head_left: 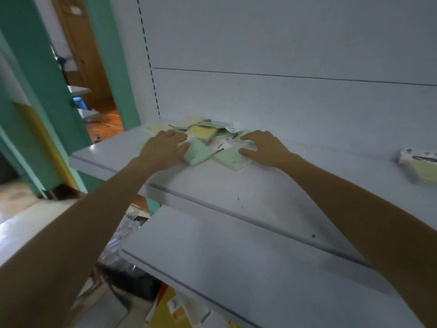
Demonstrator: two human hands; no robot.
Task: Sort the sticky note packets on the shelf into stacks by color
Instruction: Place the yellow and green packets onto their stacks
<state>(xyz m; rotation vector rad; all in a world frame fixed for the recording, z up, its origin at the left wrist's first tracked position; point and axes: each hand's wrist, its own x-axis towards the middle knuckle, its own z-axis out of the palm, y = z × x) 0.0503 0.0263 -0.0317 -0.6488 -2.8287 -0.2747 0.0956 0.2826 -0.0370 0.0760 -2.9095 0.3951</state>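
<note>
A teal door frame (111, 67) stands at 9 o'clock of the white shelf (212, 185). The left arm reaches forward and up from 7 o'clock, forearm straight and palm down. The left hand (163, 147) lies on the 9 o'clock edge of a loose pile of sticky note packets (212, 136) at the back of the shelf, against the white back panel (283, 43). Its fingers (183, 145) are nearly straight and close together, and the tips rest on a tilted green packet (197, 152) without gripping it. A yellow packet (204, 132) lies at 12 o'clock of that one, among overlapping green and pale yellow packets.

A second green packet (233, 159) lies at the pile's 5 o'clock. The right arm comes in from 4 o'clock, also palm down. The right hand (264, 147) sits at the pile's 3 o'clock, fingers spread wide and gently curved, the thumb tip at the second green packet's edge and the index finger over the pile; it grasps nothing.

Well apart, at the shelf's 3 o'clock, stands a stack of pale yellow packets (423, 169). A lower shelf (236, 256) juts out at 6 o'clock.
</note>
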